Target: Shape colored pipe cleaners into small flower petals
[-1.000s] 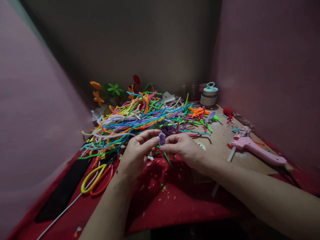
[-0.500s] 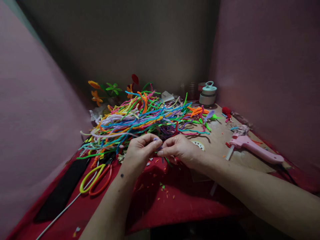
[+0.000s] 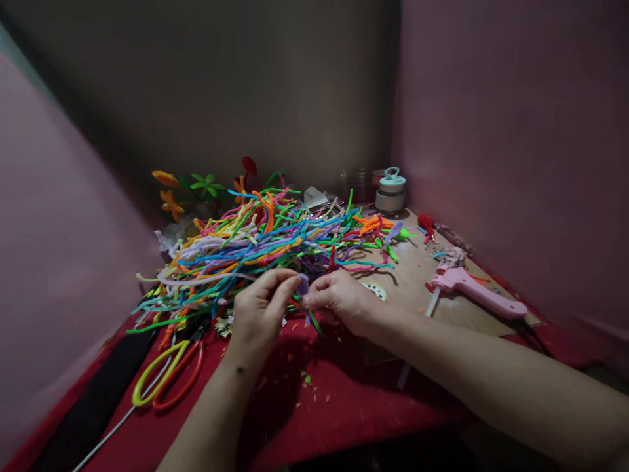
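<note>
Between my two hands is a small purple pipe cleaner (image 3: 303,284), bent into a rounded shape with a short end hanging below. The thumb and fingers of my left hand (image 3: 265,308) pinch its left side. On its other side, my right hand (image 3: 339,298) pinches it low down, the fingertips of both hands close together. Just behind them spreads a large heap of multicoloured pipe cleaners (image 3: 265,242). Both hands are above the red cloth (image 3: 314,419), where small coloured scraps lie scattered.
Scissors with yellow and red handles (image 3: 162,380) lie at left, beside a black strip (image 3: 93,406). At right, a pink glue gun (image 3: 476,292) rests on a brown board (image 3: 413,269). A mint-lidded jar (image 3: 391,193) and pipe-cleaner flowers (image 3: 206,185) stand at the back.
My hands have drawn slightly apart, showing more of the purple pipe cleaner as a rounded shape. The view has shifted, so the table's things appear farther left.
</note>
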Demonstrator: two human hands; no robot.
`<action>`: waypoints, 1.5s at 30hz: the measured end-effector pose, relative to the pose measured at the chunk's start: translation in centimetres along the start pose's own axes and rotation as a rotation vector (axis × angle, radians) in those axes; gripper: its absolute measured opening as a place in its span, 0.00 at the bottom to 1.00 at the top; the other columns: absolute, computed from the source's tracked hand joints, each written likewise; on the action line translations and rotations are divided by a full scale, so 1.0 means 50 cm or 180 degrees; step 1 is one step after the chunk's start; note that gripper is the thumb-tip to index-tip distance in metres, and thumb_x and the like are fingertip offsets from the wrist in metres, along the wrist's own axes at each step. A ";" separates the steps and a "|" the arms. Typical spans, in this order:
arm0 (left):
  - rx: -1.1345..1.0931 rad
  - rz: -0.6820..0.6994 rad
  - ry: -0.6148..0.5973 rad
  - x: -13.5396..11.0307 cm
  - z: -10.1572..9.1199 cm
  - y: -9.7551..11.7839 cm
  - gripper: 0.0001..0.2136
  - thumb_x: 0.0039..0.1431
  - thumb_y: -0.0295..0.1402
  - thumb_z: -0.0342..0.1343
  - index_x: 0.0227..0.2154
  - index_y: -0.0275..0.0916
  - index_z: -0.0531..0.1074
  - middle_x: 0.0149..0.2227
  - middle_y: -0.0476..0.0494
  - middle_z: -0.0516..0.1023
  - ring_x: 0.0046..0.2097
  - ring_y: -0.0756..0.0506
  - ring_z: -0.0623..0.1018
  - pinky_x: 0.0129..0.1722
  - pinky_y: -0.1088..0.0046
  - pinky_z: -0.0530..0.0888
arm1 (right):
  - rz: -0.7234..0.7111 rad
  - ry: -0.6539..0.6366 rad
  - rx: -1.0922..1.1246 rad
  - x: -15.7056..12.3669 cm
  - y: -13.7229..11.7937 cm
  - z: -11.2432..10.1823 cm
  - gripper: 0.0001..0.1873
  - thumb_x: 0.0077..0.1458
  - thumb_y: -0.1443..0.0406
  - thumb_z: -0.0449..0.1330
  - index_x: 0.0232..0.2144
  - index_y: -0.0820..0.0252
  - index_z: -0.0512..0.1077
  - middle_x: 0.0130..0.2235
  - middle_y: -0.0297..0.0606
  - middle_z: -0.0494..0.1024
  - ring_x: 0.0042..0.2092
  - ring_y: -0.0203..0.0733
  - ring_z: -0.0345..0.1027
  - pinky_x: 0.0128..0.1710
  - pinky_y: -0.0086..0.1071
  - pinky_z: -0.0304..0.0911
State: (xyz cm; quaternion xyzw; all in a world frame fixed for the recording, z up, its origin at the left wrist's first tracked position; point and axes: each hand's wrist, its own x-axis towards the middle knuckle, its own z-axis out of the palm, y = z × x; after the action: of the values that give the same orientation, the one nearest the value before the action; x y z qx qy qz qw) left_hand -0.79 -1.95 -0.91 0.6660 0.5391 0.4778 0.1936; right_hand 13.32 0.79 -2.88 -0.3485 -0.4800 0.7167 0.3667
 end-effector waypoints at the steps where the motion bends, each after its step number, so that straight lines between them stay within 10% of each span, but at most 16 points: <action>1: -0.0378 -0.0387 -0.0063 0.005 -0.003 0.003 0.08 0.51 0.37 0.55 0.31 0.38 0.71 0.24 0.51 0.72 0.20 0.55 0.66 0.19 0.80 0.63 | -0.0142 0.0085 0.0130 0.001 -0.001 -0.002 0.15 0.35 0.64 0.64 0.12 0.61 0.59 0.09 0.23 0.55 0.12 0.25 0.43 0.13 0.26 0.36; 5: -0.1335 -0.1466 -0.0911 0.012 -0.011 -0.001 0.11 0.47 0.38 0.60 0.30 0.36 0.70 0.21 0.53 0.69 0.16 0.58 0.60 0.14 0.82 0.55 | -0.0528 0.0363 0.0497 0.003 -0.005 -0.006 0.15 0.36 0.63 0.65 0.14 0.63 0.61 0.12 0.23 0.56 0.15 0.24 0.43 0.16 0.26 0.36; 10: -0.1710 -0.1734 -0.1448 0.003 0.001 -0.011 0.10 0.46 0.35 0.61 0.22 0.34 0.68 0.14 0.55 0.65 0.15 0.59 0.59 0.15 0.83 0.55 | -0.0531 0.0375 0.0726 -0.004 -0.010 0.006 0.14 0.36 0.64 0.66 0.15 0.64 0.63 0.13 0.24 0.59 0.16 0.24 0.46 0.16 0.25 0.39; 22: -0.2069 -0.1719 -0.1323 -0.010 0.036 -0.005 0.09 0.46 0.34 0.59 0.21 0.35 0.65 0.16 0.56 0.64 0.14 0.59 0.57 0.12 0.83 0.54 | -0.0597 0.0405 0.1078 -0.004 -0.002 0.012 0.13 0.37 0.66 0.65 0.16 0.65 0.64 0.14 0.24 0.60 0.15 0.23 0.48 0.15 0.23 0.43; 30: -0.1231 -0.0856 -0.0591 -0.026 0.052 0.009 0.09 0.50 0.34 0.56 0.21 0.37 0.63 0.16 0.57 0.62 0.17 0.57 0.61 0.18 0.82 0.58 | -0.0555 0.0453 0.1162 0.000 -0.009 0.010 0.15 0.35 0.61 0.65 0.16 0.64 0.63 0.14 0.24 0.59 0.15 0.24 0.46 0.15 0.25 0.37; 38: -0.1129 -0.1045 -0.0201 0.004 0.010 0.015 0.14 0.46 0.39 0.59 0.35 0.38 0.69 0.21 0.55 0.69 0.17 0.55 0.63 0.16 0.80 0.59 | -0.0843 0.0478 0.0118 0.005 0.003 -0.004 0.19 0.39 0.59 0.64 0.14 0.61 0.57 0.14 0.23 0.53 0.18 0.25 0.41 0.19 0.26 0.37; 45: -0.0909 -0.1032 -0.0324 0.003 0.006 0.010 0.10 0.46 0.39 0.59 0.25 0.36 0.71 0.14 0.56 0.63 0.17 0.56 0.59 0.16 0.80 0.56 | -0.0787 0.0364 -0.0467 0.007 0.017 0.007 0.15 0.38 0.60 0.63 0.15 0.63 0.61 0.17 0.25 0.56 0.21 0.26 0.45 0.21 0.25 0.42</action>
State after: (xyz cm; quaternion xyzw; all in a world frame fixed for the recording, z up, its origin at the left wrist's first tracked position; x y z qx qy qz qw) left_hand -0.28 -1.92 -0.61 0.5597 0.5555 0.4778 0.3872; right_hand 12.68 0.71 -3.63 -0.3528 -0.5486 0.6081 0.4524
